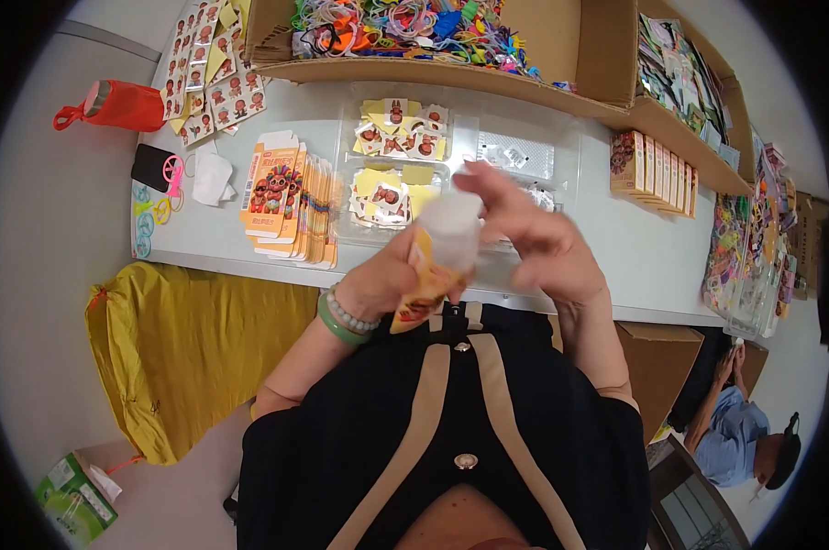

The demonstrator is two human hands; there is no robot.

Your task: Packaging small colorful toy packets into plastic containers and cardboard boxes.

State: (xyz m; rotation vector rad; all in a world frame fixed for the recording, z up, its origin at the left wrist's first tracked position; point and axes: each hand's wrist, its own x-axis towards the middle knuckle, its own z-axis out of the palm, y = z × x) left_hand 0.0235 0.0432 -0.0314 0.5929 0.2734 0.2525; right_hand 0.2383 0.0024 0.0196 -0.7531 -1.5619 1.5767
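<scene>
In front of my chest my left hand (376,282) grips a small yellow-orange carton (422,298), blurred by motion, with its whitish side turned up. A bead bracelet and a green bangle circle that wrist. My right hand (552,247) is just right of the carton, fingers spread and smeared; nothing shows in it. Beyond both hands lies a clear compartment tray (467,124). Cut sticker pieces (401,133) fill its left compartments, and small silvery packets (515,151) lie in a right one. Left of the tray, flat printed cartons (281,206) are stacked in an overlapping row.
A cardboard box (414,71) of colourful trinkets stands at the back; another box (699,137) holds packets. Filled cartons (653,170) line up at right. A red bottle (112,105), a phone (153,168) and sticker sheets (236,96) lie left. Another person (735,435) sits at far right.
</scene>
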